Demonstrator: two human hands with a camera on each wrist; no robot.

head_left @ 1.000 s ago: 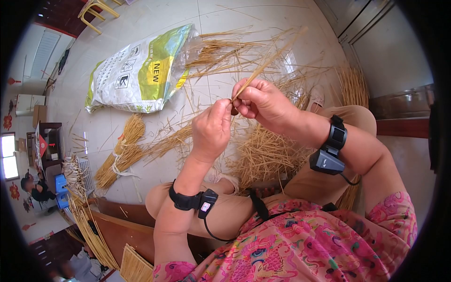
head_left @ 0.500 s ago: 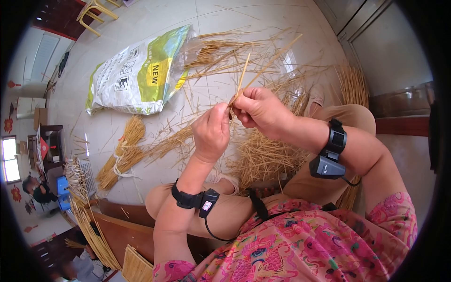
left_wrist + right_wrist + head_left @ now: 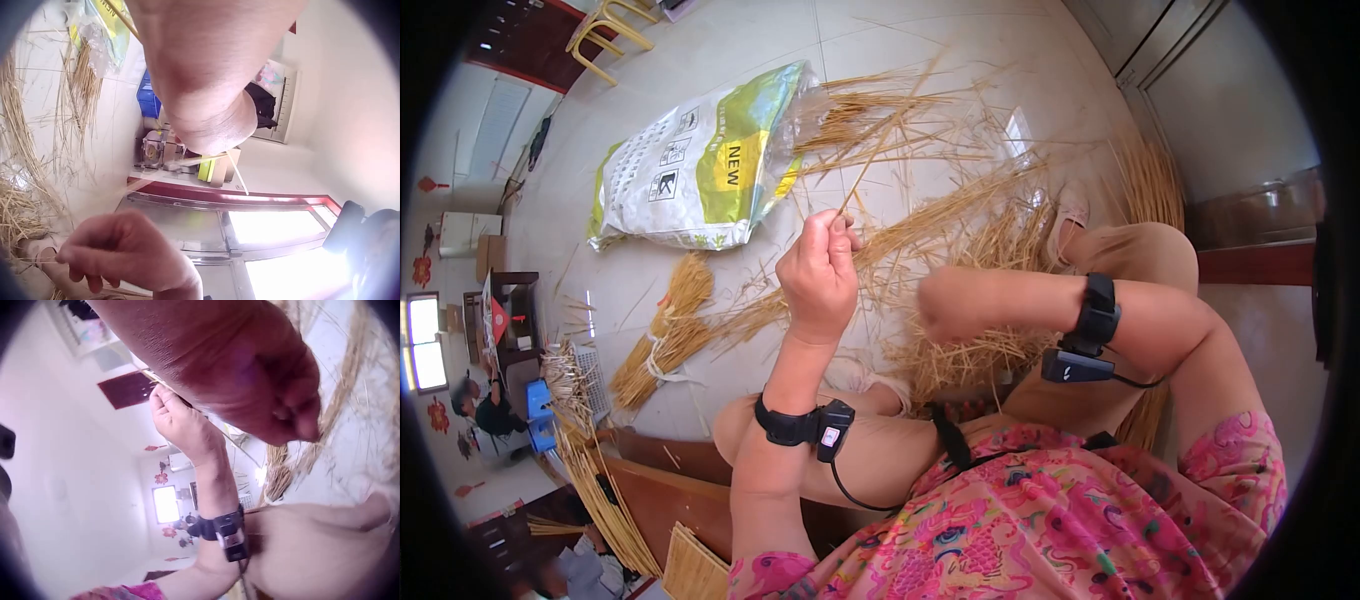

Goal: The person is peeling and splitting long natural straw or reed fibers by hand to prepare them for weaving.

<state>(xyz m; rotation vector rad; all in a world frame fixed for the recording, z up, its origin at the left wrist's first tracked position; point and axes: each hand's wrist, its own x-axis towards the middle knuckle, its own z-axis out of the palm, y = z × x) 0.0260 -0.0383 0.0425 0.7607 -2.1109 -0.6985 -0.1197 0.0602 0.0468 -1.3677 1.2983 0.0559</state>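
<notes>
One thin straw (image 3: 872, 160) rises from the left hand (image 3: 818, 275), pinched between thumb and curled fingers, slanting toward the mouth of the bag. Lower and to the side, the right hand (image 3: 960, 303) is blurred in the head view, apart from the left one and over the loose straw heap (image 3: 970, 355). The left wrist view shows the right hand (image 3: 125, 250) with bent fingers; whether a thin stalk lies at its fingertips cannot be told. Seen from the right wrist, the right hand (image 3: 269, 381) has curled fingers, their inside partly hidden.
A white and green bag (image 3: 700, 160) lies on the tiled floor with straw at its mouth. Nearby is a tied straw bundle (image 3: 665, 330). More straw stands by the wall (image 3: 1150, 185). A yellow stool (image 3: 608, 35) and a wooden board (image 3: 670, 500) are at the sides.
The hands have come apart: the right hand has moved down toward the straw heap, while the left has shifted slightly sideways with a straw in its grip.
</notes>
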